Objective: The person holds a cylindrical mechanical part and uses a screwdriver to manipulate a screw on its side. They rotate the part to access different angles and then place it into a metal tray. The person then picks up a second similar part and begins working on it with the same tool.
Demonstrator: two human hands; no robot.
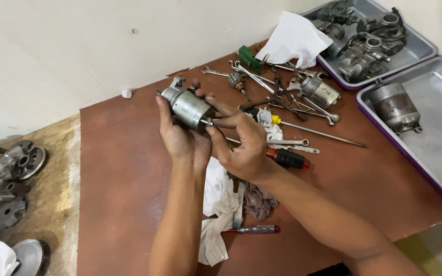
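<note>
- Right hand (241, 145) covers the motor's (188, 108) near end; what the fingertips pinch is too small to tell.
- Left hand (180, 135) hides the motor's underside.
- Lower tray (436, 102) cut off by the right edge.
- Rags (221, 204) partly hidden under the forearms.
- Metal parts (6, 174) at left cut off by the edge.
- Tool pile (282, 92) too tangled to tell apart.

Two bare forearms are seen, with no sleeves shown as far as the frame's lower edge. The left hand (180, 135) and right hand (244, 148) are ungloved; the fingers (220, 108) are unringed, the nails cut short.
</note>
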